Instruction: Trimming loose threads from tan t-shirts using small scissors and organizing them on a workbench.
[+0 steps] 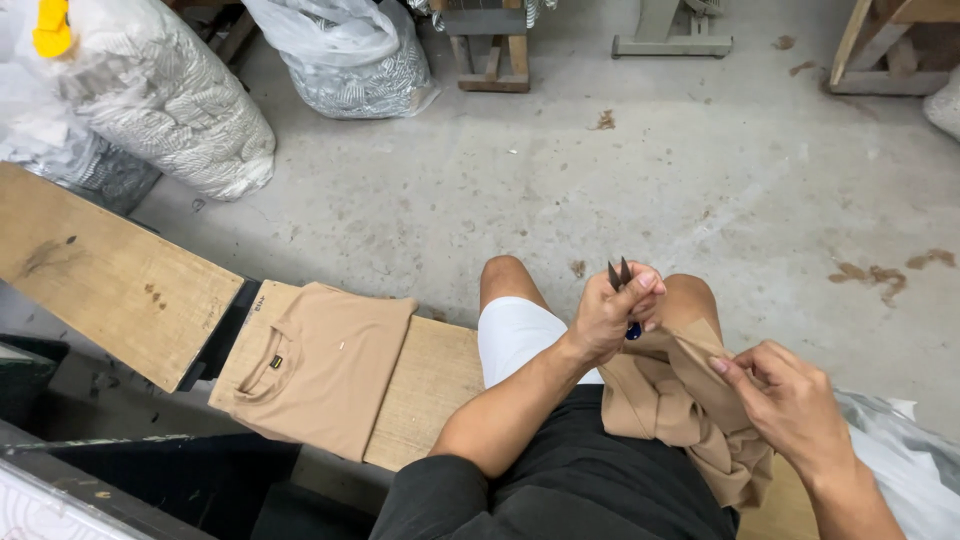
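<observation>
Snips (pixel 620 275), small and dark-bladed, stood points-up in the left hand (pixel 612 318), whose grip was closed around their blue-tipped handle. The blades themselves looked together, though they were too small to judge surely. Just below and to the right lay the tan garment (pixel 690 410), bunched over the lap, its long axis running from the left hand down toward the right hip. The right hand (pixel 790 400) was pinched shut on an upper fold of that cloth, holding it taut toward the snips, so the left hand sat nearer the raised edge. A folded tan shirt (pixel 320 370) lay well apart on the table (pixel 425 390). The lower garment and the seam being worked were hidden behind the hands.
</observation>
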